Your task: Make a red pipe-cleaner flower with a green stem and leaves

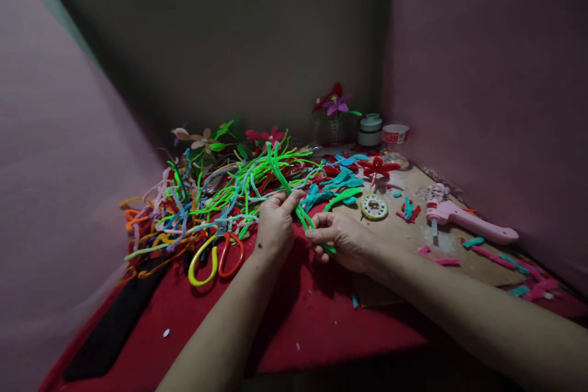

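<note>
My left hand (274,225) pinches a bunch of bright green pipe cleaners (283,179) that stick up and away from me. My right hand (340,239) pinches the lower end of the same green bunch, close beside the left hand. Both hands are closed over a red cloth (294,318). A big tangled heap of pipe cleaners in many colours (184,214) lies to the left and behind the hands. Scissors with a yellow and an orange handle (215,255) lie just left of my left hand.
A pink glue gun (463,220) lies at the right on a cardboard sheet (404,233), among cut pink and teal pieces. A round tape roll (373,206), a red pipe-cleaner flower (377,166), a vase of flowers (334,116) and small jars (370,130) stand behind. Pink walls close both sides.
</note>
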`<state>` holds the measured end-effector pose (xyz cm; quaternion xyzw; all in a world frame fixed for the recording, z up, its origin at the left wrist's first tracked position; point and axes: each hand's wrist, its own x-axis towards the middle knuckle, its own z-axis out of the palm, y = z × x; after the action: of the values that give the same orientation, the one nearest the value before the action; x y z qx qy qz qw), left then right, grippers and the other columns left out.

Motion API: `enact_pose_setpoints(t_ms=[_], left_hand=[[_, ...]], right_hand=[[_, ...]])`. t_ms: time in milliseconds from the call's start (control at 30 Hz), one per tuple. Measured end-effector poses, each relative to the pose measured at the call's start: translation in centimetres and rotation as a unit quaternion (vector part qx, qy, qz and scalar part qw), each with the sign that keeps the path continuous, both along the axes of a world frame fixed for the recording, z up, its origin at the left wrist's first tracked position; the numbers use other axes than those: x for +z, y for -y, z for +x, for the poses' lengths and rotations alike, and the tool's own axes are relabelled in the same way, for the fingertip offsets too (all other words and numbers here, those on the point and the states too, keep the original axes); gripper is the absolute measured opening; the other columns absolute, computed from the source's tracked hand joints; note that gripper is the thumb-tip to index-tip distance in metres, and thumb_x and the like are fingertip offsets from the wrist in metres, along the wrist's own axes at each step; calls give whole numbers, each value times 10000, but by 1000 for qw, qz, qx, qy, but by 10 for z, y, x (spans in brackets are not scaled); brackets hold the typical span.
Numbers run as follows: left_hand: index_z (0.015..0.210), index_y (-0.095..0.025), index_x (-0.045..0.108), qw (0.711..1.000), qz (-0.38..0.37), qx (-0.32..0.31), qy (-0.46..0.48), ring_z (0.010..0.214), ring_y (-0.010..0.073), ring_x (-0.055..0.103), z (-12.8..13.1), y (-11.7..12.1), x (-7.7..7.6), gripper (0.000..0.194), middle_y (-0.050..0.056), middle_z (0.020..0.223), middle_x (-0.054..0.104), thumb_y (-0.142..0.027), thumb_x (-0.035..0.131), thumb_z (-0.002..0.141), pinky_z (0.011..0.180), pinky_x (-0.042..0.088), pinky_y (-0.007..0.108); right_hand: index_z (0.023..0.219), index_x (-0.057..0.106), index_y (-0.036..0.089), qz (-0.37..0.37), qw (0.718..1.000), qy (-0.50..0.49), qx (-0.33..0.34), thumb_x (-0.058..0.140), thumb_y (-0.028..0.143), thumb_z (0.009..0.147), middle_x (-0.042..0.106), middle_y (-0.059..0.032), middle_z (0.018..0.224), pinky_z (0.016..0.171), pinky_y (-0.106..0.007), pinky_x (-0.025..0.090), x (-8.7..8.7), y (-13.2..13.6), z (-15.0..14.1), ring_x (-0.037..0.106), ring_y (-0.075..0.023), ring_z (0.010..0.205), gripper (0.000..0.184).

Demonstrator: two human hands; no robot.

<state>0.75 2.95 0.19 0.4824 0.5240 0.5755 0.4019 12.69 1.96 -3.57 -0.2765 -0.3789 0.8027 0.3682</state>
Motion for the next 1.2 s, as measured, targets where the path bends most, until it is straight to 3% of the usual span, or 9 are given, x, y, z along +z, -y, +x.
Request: enact_pose_setpoints(t_ms=[133,233,400,467,600,667,767,833,1200], left_hand=[[703,-122,654,999,37,27,18,465,48,398,-4,-5,-4,190,-35,568,539,-296,676,631,452,305,179],[682,-130,648,996,33,26,73,465,56,410,-4,-8,-7,188,-44,525,515,-304,680,617,478,321,188],[654,-133,632,992,67,52,97,488,55,418,-3,-13,-12,176,-53,544,507,-296,684,611,513,338,189],[669,-138,628,991,90,57,77,508,56,423,-5,-14,-13,176,-53,572,513,-300,679,624,528,344,188],[674,-138,630,989,115,84,32,555,66,433,-7,-15,-13,156,-48,578,512,-290,655,652,568,355,186],[651,-135,633,989,114,98,9,567,71,437,-7,-14,-11,136,-45,567,513,-271,649,650,582,360,187],[630,-135,636,988,113,107,-10,566,76,436,-5,-11,-7,115,-42,557,514,-249,643,639,571,358,189],[630,-133,634,988,108,107,-5,556,75,430,-3,-10,-5,116,-40,559,512,-248,647,630,547,347,187],[675,-149,646,983,138,120,-21,556,79,408,-19,-18,-10,154,-46,562,479,-302,626,667,549,329,194]], right_hand=[[617,442,172,55,997,43,-41,715,229,589,452,77,438,333,-178,228,-4,-1,0,357,-43,330,280],[608,461,174,135,985,85,-72,662,266,654,432,78,424,350,-195,241,-4,1,0,333,-47,331,226],[569,477,167,277,923,203,-175,621,212,678,465,52,508,457,-210,320,2,10,-2,405,-69,461,187],[576,492,167,294,908,224,-196,616,209,684,480,42,531,487,-215,332,3,13,-3,411,-77,495,170],[587,494,173,278,913,236,-181,593,243,723,520,21,544,491,-227,339,1,17,-4,434,-91,493,182],[579,491,177,322,887,263,-199,581,266,746,512,16,544,516,-235,339,-2,18,-4,439,-100,510,210],[593,498,185,418,821,317,-224,556,276,779,483,16,543,546,-248,315,-6,20,-3,416,-105,518,215],[611,495,190,448,800,332,-222,535,273,798,469,19,540,541,-252,297,-7,22,-3,393,-104,503,209],[697,496,206,396,857,282,-169,409,277,866,511,15,510,458,-236,308,-1,24,-4,430,-99,414,203]])
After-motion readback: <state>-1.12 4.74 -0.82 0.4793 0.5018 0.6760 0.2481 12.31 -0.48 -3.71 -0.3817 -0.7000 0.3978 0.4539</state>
